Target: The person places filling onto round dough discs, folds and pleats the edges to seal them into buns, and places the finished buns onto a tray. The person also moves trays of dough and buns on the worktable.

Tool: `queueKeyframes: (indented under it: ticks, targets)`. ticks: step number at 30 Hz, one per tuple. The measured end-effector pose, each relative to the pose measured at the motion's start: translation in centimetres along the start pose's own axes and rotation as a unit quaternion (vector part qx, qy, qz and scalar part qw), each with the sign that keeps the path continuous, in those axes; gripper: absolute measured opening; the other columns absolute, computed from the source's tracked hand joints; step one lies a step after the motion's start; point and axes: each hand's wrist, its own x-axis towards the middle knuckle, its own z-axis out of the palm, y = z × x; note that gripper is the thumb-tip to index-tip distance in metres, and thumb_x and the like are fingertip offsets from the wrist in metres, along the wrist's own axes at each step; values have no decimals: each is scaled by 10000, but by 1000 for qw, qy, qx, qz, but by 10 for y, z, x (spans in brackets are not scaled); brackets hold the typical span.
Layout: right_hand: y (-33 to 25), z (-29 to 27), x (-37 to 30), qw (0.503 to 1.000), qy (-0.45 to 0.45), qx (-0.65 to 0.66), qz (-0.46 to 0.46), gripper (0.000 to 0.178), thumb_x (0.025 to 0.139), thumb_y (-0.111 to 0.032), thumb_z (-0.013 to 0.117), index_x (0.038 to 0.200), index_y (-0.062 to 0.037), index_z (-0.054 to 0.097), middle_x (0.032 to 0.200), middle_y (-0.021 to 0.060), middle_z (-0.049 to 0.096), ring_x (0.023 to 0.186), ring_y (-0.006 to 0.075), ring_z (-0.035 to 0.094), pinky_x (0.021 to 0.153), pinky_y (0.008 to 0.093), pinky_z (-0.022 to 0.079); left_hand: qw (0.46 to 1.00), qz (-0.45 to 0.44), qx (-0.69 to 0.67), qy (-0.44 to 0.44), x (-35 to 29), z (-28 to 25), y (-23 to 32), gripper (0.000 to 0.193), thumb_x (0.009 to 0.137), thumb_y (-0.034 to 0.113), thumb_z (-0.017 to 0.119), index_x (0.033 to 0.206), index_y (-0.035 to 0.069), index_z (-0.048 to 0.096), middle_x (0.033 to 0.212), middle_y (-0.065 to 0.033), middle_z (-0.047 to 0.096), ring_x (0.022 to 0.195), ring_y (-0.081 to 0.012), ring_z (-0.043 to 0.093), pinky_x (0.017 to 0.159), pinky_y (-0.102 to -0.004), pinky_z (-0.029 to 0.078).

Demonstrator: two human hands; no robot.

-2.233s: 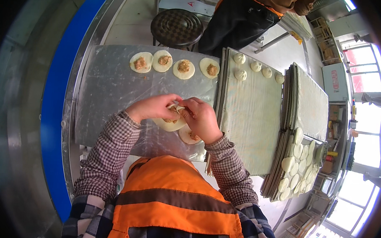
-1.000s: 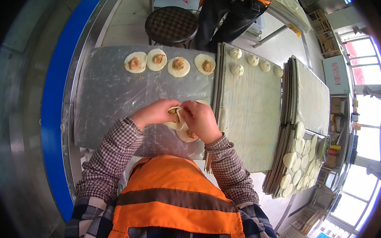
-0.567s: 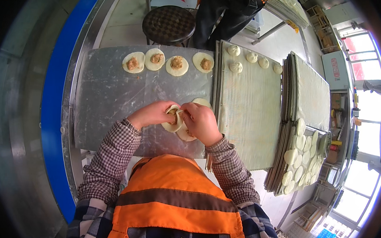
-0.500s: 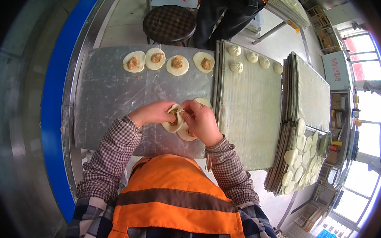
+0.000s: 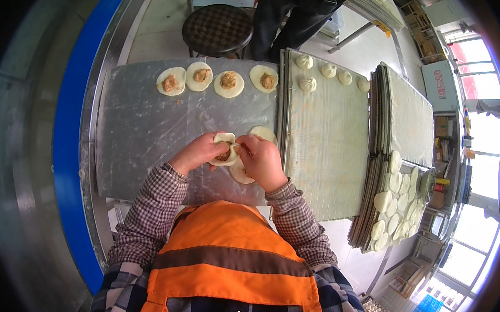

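Between my hands is a half-folded bun (image 5: 225,138), a round dough wrapper with brown filling showing in its opening. My left hand (image 5: 198,154) cups it from the left, thumb at the filling. The fingers of my right hand (image 5: 264,163) are pinched together on the dough's right edge. Under and just beside the hands, another dough wrapper (image 5: 239,173) lies on the metal table, its middle mostly covered by my right hand. Past my right fingers lies a pale wrapper (image 5: 265,133), partly hidden.
Several filled wrappers (image 5: 229,84) line the metal table's (image 5: 144,133) far edge. On the right, a cloth-covered tray (image 5: 326,154) carries several pleated buns (image 5: 307,84). Farther right, flat dough rounds (image 5: 393,207) lie on stacked trays. A stool (image 5: 217,30) and a person's legs (image 5: 291,22) are beyond.
The bun's dough stands up more around the filling, and my left thumb now sits over it. My right hand still pinches the edge. The whole view has shifted slightly.
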Motion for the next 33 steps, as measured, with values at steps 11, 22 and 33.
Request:
queueKeyframes:
  ticks: [11, 22, 33]
  targets:
    - [1, 8, -8, 999, -21, 3, 36, 151, 813, -53, 655, 953, -5, 623, 790, 184, 650, 708, 349, 636, 627, 396, 501, 997, -18, 10, 80, -9, 9, 1, 255, 944, 180, 491, 1149, 89, 614, 828, 39, 604, 628, -45, 513, 485, -203, 380]
    - [-6, 14, -16, 999, -41, -30, -12, 169, 825, -71, 626, 982, -9, 627, 782, 187, 642, 717, 379, 628, 646, 436, 507, 970, -94, 217, -54, 8, -9, -14, 289, 918, 126, 486, 1169, 62, 615, 840, 17, 626, 691, -60, 531, 542, -238, 429]
    - [-1, 22, -24, 969, -26, 173, 174, 139, 830, -40, 632, 963, -2, 630, 780, 172, 651, 692, 335, 636, 613, 375, 510, 975, 12, -211, 70, -17, 13, -32, 354, 911, 50, 486, 1255, 23, 562, 1059, -72, 644, 943, -143, 630, 727, -263, 530]
